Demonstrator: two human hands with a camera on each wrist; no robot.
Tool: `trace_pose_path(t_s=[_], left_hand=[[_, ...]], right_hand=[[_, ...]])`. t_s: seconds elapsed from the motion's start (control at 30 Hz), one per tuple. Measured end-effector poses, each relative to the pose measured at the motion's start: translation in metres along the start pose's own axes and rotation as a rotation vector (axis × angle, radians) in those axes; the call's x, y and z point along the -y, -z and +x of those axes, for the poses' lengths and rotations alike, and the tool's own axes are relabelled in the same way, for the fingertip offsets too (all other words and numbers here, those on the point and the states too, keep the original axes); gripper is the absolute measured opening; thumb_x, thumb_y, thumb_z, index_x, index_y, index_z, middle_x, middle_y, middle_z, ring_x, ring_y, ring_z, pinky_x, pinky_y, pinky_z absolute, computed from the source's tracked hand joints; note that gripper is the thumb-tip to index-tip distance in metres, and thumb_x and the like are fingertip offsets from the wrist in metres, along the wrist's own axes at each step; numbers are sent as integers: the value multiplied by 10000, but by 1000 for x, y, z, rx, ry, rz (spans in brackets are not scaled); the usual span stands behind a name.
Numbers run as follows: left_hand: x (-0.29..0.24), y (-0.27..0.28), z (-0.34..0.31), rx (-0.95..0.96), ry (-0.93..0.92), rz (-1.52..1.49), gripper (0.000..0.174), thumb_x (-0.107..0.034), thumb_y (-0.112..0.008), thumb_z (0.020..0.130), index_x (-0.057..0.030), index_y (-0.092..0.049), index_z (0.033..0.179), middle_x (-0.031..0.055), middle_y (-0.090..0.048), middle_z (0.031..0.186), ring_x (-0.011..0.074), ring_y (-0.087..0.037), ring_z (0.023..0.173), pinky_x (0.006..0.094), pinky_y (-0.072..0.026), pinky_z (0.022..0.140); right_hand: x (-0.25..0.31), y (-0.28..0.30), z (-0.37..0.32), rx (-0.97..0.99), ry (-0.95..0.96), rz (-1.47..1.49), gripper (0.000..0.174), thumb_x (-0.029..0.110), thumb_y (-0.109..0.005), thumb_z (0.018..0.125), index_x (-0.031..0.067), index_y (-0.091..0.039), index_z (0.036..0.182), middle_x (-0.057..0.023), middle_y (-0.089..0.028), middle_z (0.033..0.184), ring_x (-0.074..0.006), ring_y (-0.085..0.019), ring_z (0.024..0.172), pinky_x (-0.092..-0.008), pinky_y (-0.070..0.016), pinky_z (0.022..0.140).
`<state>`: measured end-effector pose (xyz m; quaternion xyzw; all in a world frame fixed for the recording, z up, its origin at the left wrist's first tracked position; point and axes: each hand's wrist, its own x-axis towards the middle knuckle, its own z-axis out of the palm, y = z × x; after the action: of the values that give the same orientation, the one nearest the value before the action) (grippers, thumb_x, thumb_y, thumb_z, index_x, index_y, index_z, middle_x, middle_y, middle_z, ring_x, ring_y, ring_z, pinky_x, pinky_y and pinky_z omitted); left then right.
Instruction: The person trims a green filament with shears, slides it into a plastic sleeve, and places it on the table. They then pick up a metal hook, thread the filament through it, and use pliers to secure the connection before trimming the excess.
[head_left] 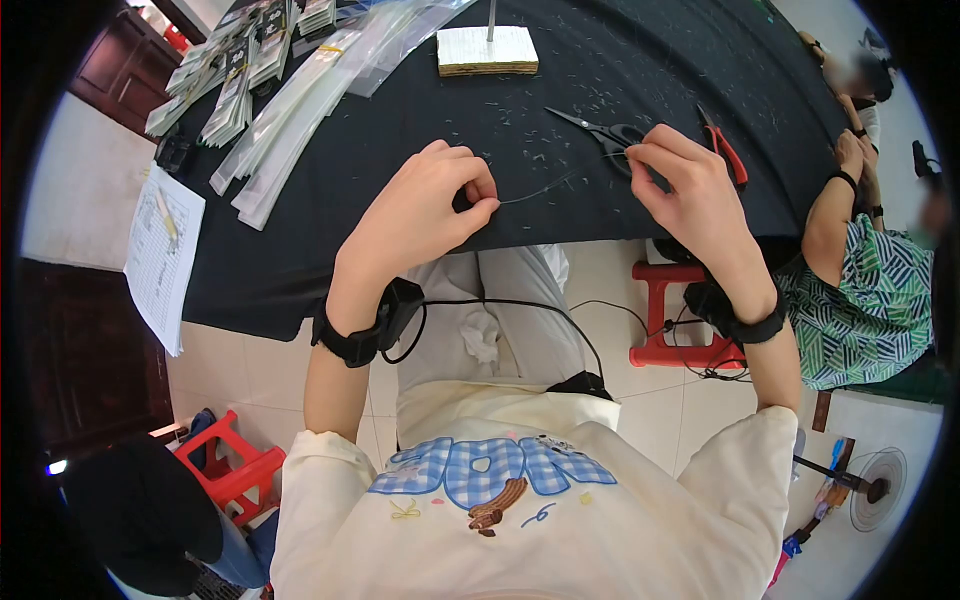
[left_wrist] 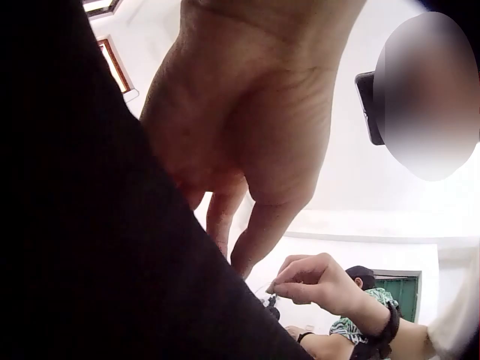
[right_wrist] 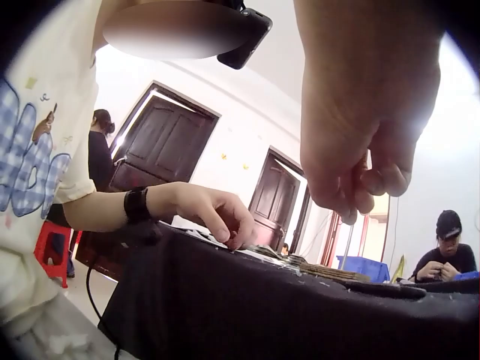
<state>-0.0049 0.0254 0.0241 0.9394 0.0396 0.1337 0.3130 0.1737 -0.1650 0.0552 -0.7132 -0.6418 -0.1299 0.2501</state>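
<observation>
A thin dark thread (head_left: 540,191) stretches over the near part of the black-covered table. My left hand (head_left: 420,200) pinches one end between thumb and forefinger. Toward the other end, my right hand (head_left: 690,185) pinches a fine strand between thumb and fingertips. Black-handled scissors (head_left: 590,127) lie just left of the right hand, their handle partly behind its fingers. Red-handled pliers (head_left: 727,155) lie beyond it on the right. Across the left wrist view the left hand (left_wrist: 247,127) hangs large, its fingertips partly covered by a dark shape. Both hands appear apart in the right wrist view.
On the black tablecloth (head_left: 380,150) stands a white block (head_left: 487,48) with a metal rod. Small clippings are scattered around. Clear plastic sleeves (head_left: 300,120) and bundled cards (head_left: 235,105) lie at the left, near a paper sheet (head_left: 165,250). Another person sits at the right.
</observation>
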Motion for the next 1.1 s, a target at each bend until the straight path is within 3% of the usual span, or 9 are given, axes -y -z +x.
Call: trace_pose_path(t_s=[0.23,0.3,0.37,0.43,0.47,0.53,0.63,0.9,1.1], left_hand=[[1,2,2,-90,114,-223,69,-58,-593,730,-1,-557,741,12,-503,687,115,-436,652,241,-361,634],[5,4,-1,-126,261,-694,131,-101,-596,744,9,-531,718,-12,-483,703,85,-417,652,213,-333,620],[9,5,-1,-158,181,-749,127,-130,-580,791,-6,-570,769,-10,-529,727,68,-441,648,204,-355,562],[5,4,-2,-200,133,-1227,152,-161,-552,817,-8,-546,825,17,-513,748,66,-412,608,202,-340,533],[4,5,-2,-198,127,-1224,152,-161,-552,817,-8,-546,825,17,-513,748,66,-412,608,202,-340,533],[4,4,-4,-51,71,-1576,166,-188,-532,838,-23,-521,851,25,-471,728,57,-381,586,191,-315,498],[1,3,-4,58,86,-1630,180,-199,-531,851,-42,-444,831,-33,-348,643,36,-322,570,156,-275,433],[-3,-3,-11,257,361,-1560,203,-192,-526,870,9,-550,896,-54,-363,543,17,-300,450,171,-233,379],[-3,-34,-15,580,-223,-1905,247,-196,-614,821,41,-545,833,-14,-437,477,39,-353,364,193,-247,335]], right_hand=[[-3,1,-2,-9,-27,6,73,-10,-597,693,-40,-589,759,-106,-501,724,-273,-552,640,-331,-464,591],[-5,-1,-3,-5,-54,22,70,-10,-594,696,-42,-590,759,-108,-502,723,-275,-551,638,-334,-462,589],[-5,-4,-3,-17,-49,36,67,-11,-595,695,-42,-589,754,-108,-501,722,-275,-551,637,-335,-463,589],[-6,-5,-3,-30,-44,45,65,-12,-595,693,-42,-587,750,-107,-501,720,-274,-552,636,-335,-463,588],[-6,-5,-3,-17,-49,46,85,-25,-597,697,-42,-597,780,-97,-526,744,-254,-566,642,-312,-463,580],[-5,-4,-1,-5,-53,45,109,-37,-599,701,-41,-606,810,-86,-552,768,-234,-581,647,-289,-464,571],[-4,0,2,-22,-6,9,117,-41,-603,697,-38,-607,815,-85,-553,770,-231,-579,644,-287,-466,571],[-6,6,7,-82,47,-68,70,-2,-598,687,-34,-568,741,-96,-489,720,-252,-552,658,-325,-473,606],[5,-11,10,4,120,-12,67,17,-597,676,-10,-540,698,-98,-460,722,-243,-546,670,-325,-473,605]])
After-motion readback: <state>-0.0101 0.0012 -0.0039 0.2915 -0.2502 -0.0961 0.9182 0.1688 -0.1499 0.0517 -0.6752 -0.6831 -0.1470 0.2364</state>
